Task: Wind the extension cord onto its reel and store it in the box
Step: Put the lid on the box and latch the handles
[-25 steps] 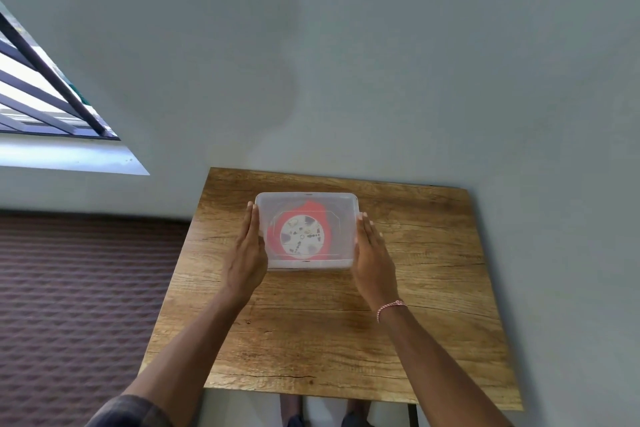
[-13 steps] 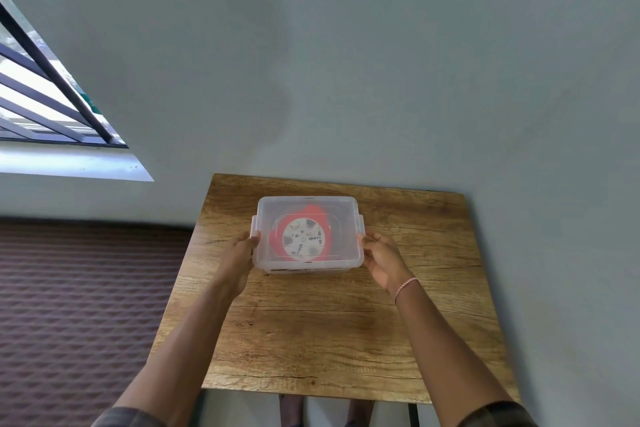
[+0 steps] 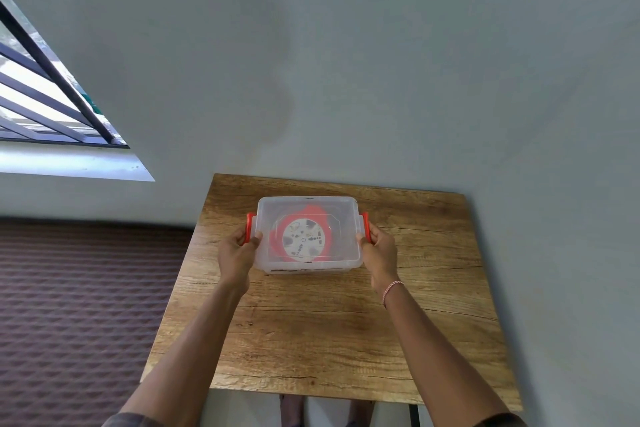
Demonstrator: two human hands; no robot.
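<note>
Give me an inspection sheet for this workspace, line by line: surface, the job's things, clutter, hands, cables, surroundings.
Surface: wooden table, set against the grey wall.
Job's things: clear box stands on the table with its lid on; red reel lies inside, white face up.
Clutter: nothing seen.
Hands: left hand grips the left red clip; right hand grips the right red clip; bracelet on the right wrist.
Cables: nothing seen outside the box.
Surroundings: barred window to the left; brown patterned floor beside the table.
</note>
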